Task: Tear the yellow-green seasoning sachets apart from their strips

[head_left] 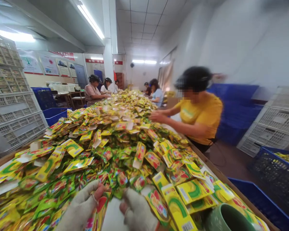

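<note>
I hold a small bundle of sachets [103, 208] at the near foot of the heap [115, 141], pinched between both my gloved hands. My left hand [80, 207] closes on its left side, the bare thumb tip pressed on a red and yellow packet. My right hand [139, 213] clamps the other side, its thumb laid on the blank white back of the outermost sachet. The fingers underneath are hidden, but the thumbs bear down firmly, so I judge both hands to be gripping. I think I hold it from two sides because the slippery foil packets would otherwise slide apart. The bundle sits low against the heap's front edge, probably so loose packets are within reach. Just right of the heap's near corner stands a green cup [227, 219], tucked by the wooden table rim [221, 176], which seems to stop packets spilling. Along the heap's right flank a co-worker in a yellow shirt [199, 115] reaches into it with one hand. Blue crates [262, 199] lie on the floor right of the heap; grey crates [9, 106] are stacked on its left.
</note>
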`<act>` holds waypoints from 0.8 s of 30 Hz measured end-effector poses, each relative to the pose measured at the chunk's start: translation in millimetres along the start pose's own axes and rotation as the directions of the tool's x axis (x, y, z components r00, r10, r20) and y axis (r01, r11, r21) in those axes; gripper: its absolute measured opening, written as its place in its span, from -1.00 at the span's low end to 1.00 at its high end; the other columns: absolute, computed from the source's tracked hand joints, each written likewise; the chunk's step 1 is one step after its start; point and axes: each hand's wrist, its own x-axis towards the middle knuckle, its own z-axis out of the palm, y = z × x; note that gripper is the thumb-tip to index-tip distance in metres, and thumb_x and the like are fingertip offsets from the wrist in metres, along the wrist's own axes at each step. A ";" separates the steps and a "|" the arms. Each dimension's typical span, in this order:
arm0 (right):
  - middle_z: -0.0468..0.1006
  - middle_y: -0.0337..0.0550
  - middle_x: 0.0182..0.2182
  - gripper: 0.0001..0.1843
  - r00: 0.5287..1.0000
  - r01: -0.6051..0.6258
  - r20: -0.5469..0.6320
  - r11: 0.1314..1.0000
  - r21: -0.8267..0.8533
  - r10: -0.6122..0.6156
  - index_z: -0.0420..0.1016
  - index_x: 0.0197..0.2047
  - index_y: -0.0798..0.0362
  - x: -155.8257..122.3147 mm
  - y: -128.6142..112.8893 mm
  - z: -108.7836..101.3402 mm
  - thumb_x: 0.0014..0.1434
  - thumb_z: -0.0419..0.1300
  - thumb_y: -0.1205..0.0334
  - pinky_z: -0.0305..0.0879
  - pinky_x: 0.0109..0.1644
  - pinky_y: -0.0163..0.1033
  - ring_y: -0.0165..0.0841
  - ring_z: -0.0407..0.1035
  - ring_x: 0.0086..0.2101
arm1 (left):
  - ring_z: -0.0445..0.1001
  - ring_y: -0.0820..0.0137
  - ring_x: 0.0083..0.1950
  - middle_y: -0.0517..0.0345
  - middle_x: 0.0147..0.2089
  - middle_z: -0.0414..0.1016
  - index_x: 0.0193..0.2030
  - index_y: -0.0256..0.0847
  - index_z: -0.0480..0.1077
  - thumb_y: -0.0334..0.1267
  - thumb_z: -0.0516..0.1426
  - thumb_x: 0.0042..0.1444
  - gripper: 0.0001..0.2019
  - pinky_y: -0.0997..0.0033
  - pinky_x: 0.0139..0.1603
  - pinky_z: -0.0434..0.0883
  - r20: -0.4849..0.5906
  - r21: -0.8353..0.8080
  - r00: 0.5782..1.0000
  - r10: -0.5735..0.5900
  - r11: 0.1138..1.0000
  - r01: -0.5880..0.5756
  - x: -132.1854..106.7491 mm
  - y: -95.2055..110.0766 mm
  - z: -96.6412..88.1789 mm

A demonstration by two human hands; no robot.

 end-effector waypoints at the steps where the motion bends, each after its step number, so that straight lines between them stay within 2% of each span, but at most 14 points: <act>1: 0.43 -0.33 -0.59 -0.76 0.999 -0.039 0.006 0.999 -0.020 0.039 0.52 -0.17 -0.01 1.3 1.3 0.1 0.03 0.25 0.26 0.14 -0.62 -0.52 -0.51 0.29 -0.60 | 0.48 0.30 -0.35 0.21 -0.47 0.49 -0.34 -0.18 0.43 0.24 0.33 -0.42 -0.41 0.44 -0.33 0.46 0.021 0.060 1.000 -0.007 0.998 0.005 -10.2 -2.3 -6.1; 3: 0.39 -0.36 -0.63 -0.82 0.995 -0.092 0.049 0.996 0.002 0.091 0.51 -0.23 0.05 3.6 3.2 -3.4 0.08 0.14 0.28 0.12 -0.63 -0.51 -0.53 0.21 -0.65 | 0.46 0.32 -0.33 0.20 -0.42 0.49 -0.32 -0.17 0.43 0.20 0.23 -0.13 -0.55 0.44 -0.31 0.43 0.107 0.247 0.994 0.003 0.969 -0.030 -32.2 -12.1 -15.4; 5: 0.47 -0.30 -0.53 -0.75 0.996 -0.084 -0.002 0.996 0.011 0.084 0.50 -0.16 0.09 6.5 5.8 -10.9 0.06 0.14 0.29 0.21 -0.56 -0.48 -0.51 0.26 -0.58 | 0.43 0.33 -0.26 0.15 -0.33 0.49 -0.33 -0.17 0.43 0.03 0.10 0.11 -0.71 0.43 -0.23 0.40 0.208 0.470 0.969 0.131 0.856 -0.216 -51.6 -27.3 -18.1; 6: 0.50 -0.27 -0.45 -0.70 0.994 -0.113 -0.003 0.993 0.028 0.113 0.47 -0.09 0.08 8.6 7.7 -15.4 0.09 0.12 0.28 0.24 -0.50 -0.48 -0.51 0.30 -0.52 | 0.41 0.32 -0.24 0.12 -0.32 0.47 -0.37 -0.18 0.43 -0.08 0.08 0.13 -0.77 0.39 -0.17 0.38 0.270 0.586 0.937 0.219 0.735 -0.341 -58.9 -36.1 -17.3; 7: 0.52 -0.23 -0.39 -0.66 0.991 -0.134 -0.012 0.990 0.042 0.134 0.44 -0.02 0.09 11.1 9.8 -19.8 0.11 0.11 0.26 0.27 -0.46 -0.47 -0.50 0.33 -0.47 | 0.40 0.30 -0.20 0.10 -0.29 0.47 -0.34 -0.18 0.44 -0.18 0.06 0.14 -0.82 0.34 -0.10 0.36 0.311 0.674 0.909 0.277 0.610 -0.417 -64.6 -44.8 -16.0; 9: 0.52 -0.19 -0.33 -0.60 0.983 -0.181 -0.014 0.980 0.083 0.182 0.37 0.06 0.11 16.9 13.3 -27.3 0.15 0.05 0.23 0.27 -0.45 -0.46 -0.52 0.34 -0.48 | 0.40 0.26 -0.08 0.04 -0.15 0.47 -0.19 -0.20 0.45 -0.30 0.04 0.15 -0.82 0.24 0.02 0.32 0.344 0.760 0.871 0.352 0.441 -0.478 -71.1 -58.7 -14.0; 10: 0.51 -0.16 -0.32 -0.59 0.979 -0.198 -0.016 0.969 0.145 0.203 0.34 0.07 0.14 19.8 13.9 -30.1 0.17 0.01 0.22 0.27 -0.47 -0.46 -0.53 0.35 -0.50 | 0.38 0.24 -0.02 0.02 -0.09 0.45 -0.12 -0.21 0.43 -0.33 0.03 0.15 -0.79 0.22 0.07 0.31 0.337 0.772 0.857 0.389 0.408 -0.488 -72.0 -62.2 -14.1; 12: 0.50 -0.13 -0.28 -0.60 0.978 -0.204 -0.005 0.955 0.216 0.210 0.30 0.06 0.18 24.3 11.6 -34.2 0.19 -0.04 0.21 0.27 -0.48 -0.47 -0.55 0.38 -0.50 | 0.36 0.25 0.07 0.01 -0.01 0.42 -0.06 -0.22 0.39 -0.33 0.03 0.18 -0.78 0.21 0.13 0.30 0.321 0.761 0.836 0.445 0.405 -0.507 -69.5 -60.8 -15.7; 14: 0.49 -0.12 -0.28 -0.64 0.984 -0.171 -0.019 0.960 0.221 0.179 0.32 0.01 0.18 24.9 4.6 -37.2 0.20 -0.03 0.21 0.27 -0.49 -0.48 -0.55 0.40 -0.50 | 0.38 0.28 0.06 0.04 -0.02 0.43 -0.09 -0.22 0.38 -0.31 0.03 0.20 -0.81 0.24 0.13 0.31 0.318 0.734 0.822 0.473 0.425 -0.529 -62.2 -51.2 -16.8; 17: 0.51 -0.19 -0.41 -0.75 0.996 -0.067 -0.059 0.994 0.083 0.072 0.44 -0.15 0.12 13.7 -6.9 -38.6 0.20 0.03 0.20 0.31 -0.47 -0.45 -0.49 0.40 -0.50 | 0.42 0.32 -0.01 0.07 -0.08 0.47 -0.12 -0.19 0.41 -0.33 0.04 0.18 -0.82 0.30 0.06 0.36 0.352 0.710 0.792 0.500 0.408 -0.573 -43.2 -35.6 -12.8; 19: 0.57 -0.15 -0.38 -0.81 0.999 0.033 -0.024 0.999 -0.040 -0.034 0.50 -0.22 0.08 4.5 -2.9 -32.4 0.18 0.10 0.23 0.41 -0.28 -0.36 -0.38 0.46 -0.37 | 0.44 0.33 -0.03 0.08 -0.13 0.50 -0.18 -0.18 0.44 -0.39 0.02 0.14 -0.80 0.34 0.05 0.37 0.388 0.707 0.765 0.515 0.366 -0.605 -19.7 -30.2 -6.9; 21: 0.62 -0.09 -0.22 -0.69 0.992 0.124 -0.030 0.989 -0.076 -0.126 0.50 -0.05 0.06 6.2 13.8 -18.9 0.14 0.11 0.29 0.44 -0.12 -0.31 -0.30 0.50 -0.20 | 0.44 0.32 -0.01 0.05 -0.10 0.50 -0.20 -0.17 0.46 -0.42 0.00 0.14 -0.77 0.33 0.07 0.36 0.378 0.764 0.810 0.449 0.343 -0.546 14.5 -25.6 0.0; 22: 0.57 -0.08 -0.04 -0.57 0.986 0.163 -0.003 0.981 -0.108 -0.164 0.44 0.09 0.03 12.1 24.1 -11.0 0.13 0.11 0.32 0.39 0.02 -0.28 -0.26 0.44 -0.02 | 0.42 0.29 0.04 0.02 -0.04 0.49 -0.16 -0.17 0.47 -0.43 0.00 0.12 -0.74 0.30 0.11 0.34 0.336 0.812 0.844 0.419 0.326 -0.485 32.5 -22.7 3.8; 24: 0.41 -0.11 0.16 -0.42 0.977 0.203 -0.015 0.953 -0.225 -0.212 0.39 0.18 -0.01 28.3 41.2 3.1 0.04 0.16 0.38 0.31 0.14 -0.26 -0.21 0.29 0.15 | 0.35 0.22 0.16 -0.04 0.10 0.43 -0.04 -0.17 0.45 -0.43 0.02 0.08 -0.67 0.21 0.20 0.26 0.273 0.882 0.887 0.373 0.272 -0.386 61.3 -18.3 11.8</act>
